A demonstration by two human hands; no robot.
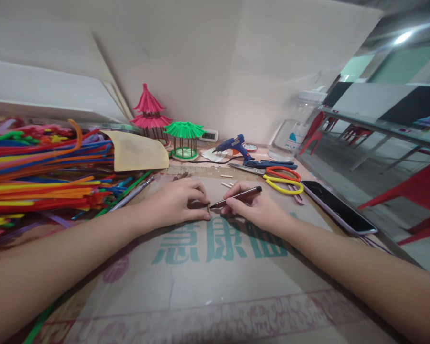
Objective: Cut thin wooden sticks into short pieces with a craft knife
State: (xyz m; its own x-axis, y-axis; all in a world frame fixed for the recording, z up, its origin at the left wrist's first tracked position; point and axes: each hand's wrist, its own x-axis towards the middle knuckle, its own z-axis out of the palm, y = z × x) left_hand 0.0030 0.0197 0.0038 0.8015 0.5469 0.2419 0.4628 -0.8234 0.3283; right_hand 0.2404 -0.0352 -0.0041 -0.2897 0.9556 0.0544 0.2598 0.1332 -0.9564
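Between the hands, on printed cardboard (215, 286) covering the desk, lies a small brown piece (198, 204), mostly hidden under the left hand (175, 203), whose fingers press it flat. Clamped in the right hand (254, 208), a slim dark-brown pen (238, 196) slants with its tip touching the piece's right edge. Just beyond the right hand lie yellow and red scissors (283, 180), then a blue glue gun (234, 145). Left of the left hand spreads a heap of coloured pipe cleaners (39, 172).
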